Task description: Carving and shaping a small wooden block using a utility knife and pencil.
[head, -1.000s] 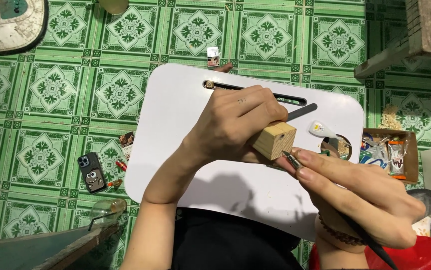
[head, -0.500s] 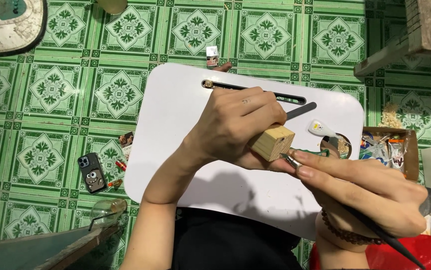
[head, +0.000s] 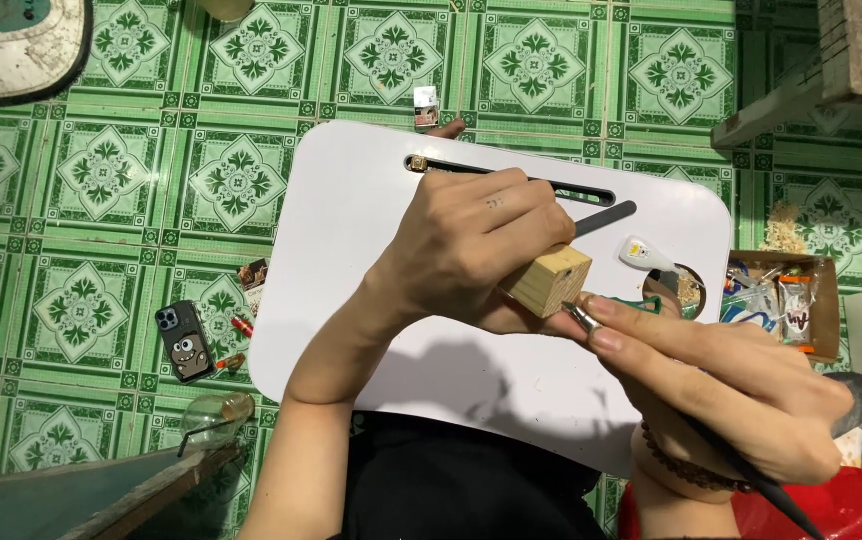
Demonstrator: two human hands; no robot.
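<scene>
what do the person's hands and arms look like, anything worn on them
Both forearms are bare, with no sleeves or gloves. The left hand has a small dark mark on its back. The right hand has a dark beaded bracelet around its wrist. No rings show.

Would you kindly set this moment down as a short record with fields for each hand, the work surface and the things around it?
left hand: grips a small wooden block above the tray
right hand: holds a thin dark tool, its metal tip at the block's lower right corner
surface: white lap tray on green patterned floor tiles
on tray: grey file, small white tube
on floor: phone, cardboard box
</scene>
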